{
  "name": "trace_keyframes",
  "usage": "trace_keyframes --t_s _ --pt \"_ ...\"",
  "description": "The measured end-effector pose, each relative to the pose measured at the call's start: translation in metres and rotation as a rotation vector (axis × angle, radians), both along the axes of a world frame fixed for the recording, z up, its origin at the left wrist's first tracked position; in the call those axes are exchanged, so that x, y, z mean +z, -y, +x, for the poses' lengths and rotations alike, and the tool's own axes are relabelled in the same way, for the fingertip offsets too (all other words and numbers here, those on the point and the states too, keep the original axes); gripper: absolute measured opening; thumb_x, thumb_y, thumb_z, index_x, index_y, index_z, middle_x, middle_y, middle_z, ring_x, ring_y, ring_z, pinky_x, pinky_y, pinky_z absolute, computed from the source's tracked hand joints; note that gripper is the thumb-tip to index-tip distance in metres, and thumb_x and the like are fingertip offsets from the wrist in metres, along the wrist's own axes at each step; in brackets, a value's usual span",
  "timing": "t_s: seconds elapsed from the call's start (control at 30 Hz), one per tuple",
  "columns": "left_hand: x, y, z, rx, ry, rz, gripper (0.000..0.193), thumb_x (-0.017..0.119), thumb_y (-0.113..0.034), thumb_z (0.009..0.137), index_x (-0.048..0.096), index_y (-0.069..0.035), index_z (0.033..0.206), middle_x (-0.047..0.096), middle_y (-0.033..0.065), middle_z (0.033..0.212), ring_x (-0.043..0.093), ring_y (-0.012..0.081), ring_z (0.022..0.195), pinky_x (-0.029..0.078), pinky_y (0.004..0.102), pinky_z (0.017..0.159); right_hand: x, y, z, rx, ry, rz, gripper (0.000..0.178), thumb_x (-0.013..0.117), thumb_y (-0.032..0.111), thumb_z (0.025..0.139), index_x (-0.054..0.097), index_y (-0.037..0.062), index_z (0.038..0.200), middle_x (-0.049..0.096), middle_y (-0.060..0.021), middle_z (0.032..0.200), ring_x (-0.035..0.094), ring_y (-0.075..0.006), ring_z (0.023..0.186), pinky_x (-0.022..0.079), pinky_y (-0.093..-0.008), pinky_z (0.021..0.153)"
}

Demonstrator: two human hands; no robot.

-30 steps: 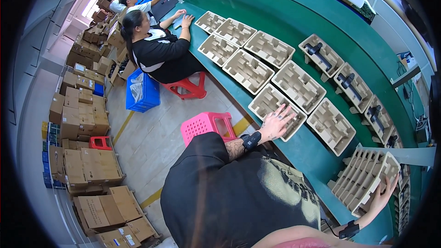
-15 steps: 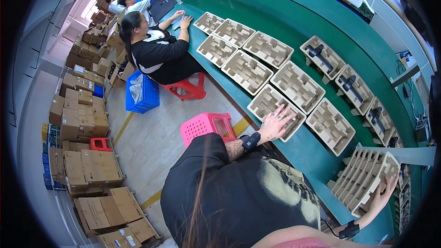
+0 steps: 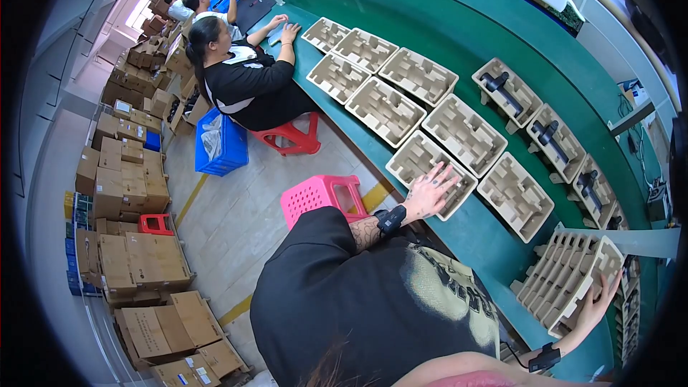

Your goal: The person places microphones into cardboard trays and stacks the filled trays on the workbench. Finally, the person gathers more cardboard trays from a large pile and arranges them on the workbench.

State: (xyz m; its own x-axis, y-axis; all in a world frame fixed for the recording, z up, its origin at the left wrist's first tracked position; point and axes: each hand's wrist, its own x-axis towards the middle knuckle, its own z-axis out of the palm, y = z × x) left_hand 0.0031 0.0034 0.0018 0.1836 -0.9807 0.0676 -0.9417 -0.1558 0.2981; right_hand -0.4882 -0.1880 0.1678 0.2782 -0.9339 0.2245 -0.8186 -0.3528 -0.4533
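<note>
Moulded pulp trays in beige stand in two rows on the green workbench [image 3: 469,226]. My left hand [image 3: 432,192] lies palm down with spread fingers on the near pulp tray [image 3: 412,156], covering part of its hollows. Beyond it is another bare tray [image 3: 516,197]. At the right, a stack of nested pulp trays [image 3: 562,276] rests tilted on the bench. My right hand [image 3: 596,308] grips the outer tray of that stack, with the thumb inside its wall and the fingers along its right side.
Farther back, a row of trays holds black handle-like parts [image 3: 552,140]. A co-worker [image 3: 251,75] sits at the bench on a red stool [image 3: 290,136]. Near me are a pink stool [image 3: 322,197] and a blue bin [image 3: 221,147]. Cardboard boxes [image 3: 136,261] line the left side.
The back row of trays with black parts has shifted slightly to the right. A distant co-worker's arm has moved. Both my hands stay in place.
</note>
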Motion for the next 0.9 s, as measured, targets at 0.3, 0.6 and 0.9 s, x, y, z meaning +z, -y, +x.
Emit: trace_keyframes --t_s 0.3,0.6,0.9 --pt "0.0 -0.001 0.006 -0.001 -0.001 0.021 0.076 0.061 -0.024 0.075 0.033 -0.024 0.145 0.018 0.0078 0.155 0.019 0.0309 0.142 0.041 0.0498 0.092 0.037 -0.018 0.001 -0.003 0.034 -0.228 0.036 0.055 0.008 0.089 0.054 0.0032 0.125 0.039 -0.0112 0.145 0.039 -0.0286 0.131 0.032 -0.0367 0.106" --pt "-0.007 0.0 0.004 -0.014 -0.06 0.072 0.073 0.06 -0.024 0.076 0.034 -0.022 0.144 0.017 0.0087 0.156 0.016 0.0314 0.143 0.04 0.0531 0.092 0.003 -0.054 0.093 -0.162 -0.098 0.047 0.054 0.056 0.01 0.088 0.039 0.006 0.139 0.044 -0.0191 0.135 0.044 -0.0364 0.123 0.035 -0.0406 0.102" --pt "0.003 0.003 0.012 -0.022 -0.124 -0.018 0.06 0.058 -0.021 0.078 0.044 -0.018 0.136 0.028 0.011 0.15 0.028 0.0322 0.137 0.039 0.05 0.095 -0.016 -0.048 0.085 -0.157 -0.07 0.033 0.054 0.054 0.006 0.088 0.037 0.0059 0.139 0.046 -0.0214 0.131 0.044 -0.0402 0.12 0.035 -0.0421 0.101"
